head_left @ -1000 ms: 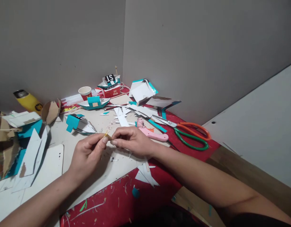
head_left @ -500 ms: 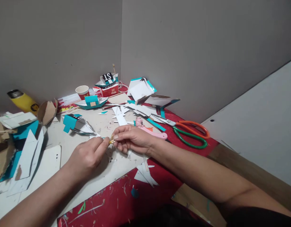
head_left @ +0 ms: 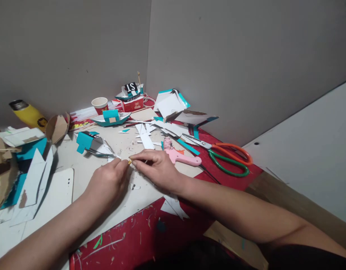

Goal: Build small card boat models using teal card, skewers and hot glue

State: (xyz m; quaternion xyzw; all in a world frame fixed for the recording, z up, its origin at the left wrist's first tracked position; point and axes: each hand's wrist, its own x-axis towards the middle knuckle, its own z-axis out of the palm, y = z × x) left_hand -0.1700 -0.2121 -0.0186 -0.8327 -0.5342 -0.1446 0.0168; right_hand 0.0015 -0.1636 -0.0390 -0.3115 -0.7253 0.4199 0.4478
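Observation:
My left hand (head_left: 107, 183) is closed, its thumb and forefinger pinching a small yellow piece (head_left: 130, 162). The fingertips of my right hand (head_left: 158, 168) are on the same piece from the other side. Fingers cover most of it, so its kind cannot be made out. Just beyond my left hand lies a small paper boat (head_left: 90, 143) with a teal cabin. A pink glue gun (head_left: 184, 157) lies beyond my right forearm, beside large scissors (head_left: 229, 157) with one orange and one green handle.
Farther back stand another teal paper boat (head_left: 112, 118), a paper cup (head_left: 100, 105) and a boat with a mast (head_left: 130, 92) on a red box. A yellow bottle (head_left: 29, 115), cardboard pieces (head_left: 35, 180) and a white phone-like slab (head_left: 64, 183) are left. Paper scraps (head_left: 174, 206) lie near the front.
Both hands have moved slightly up and closer together. My right fingers now cover more of the yellow piece, whose pale ends showed before. The view has shifted a little.

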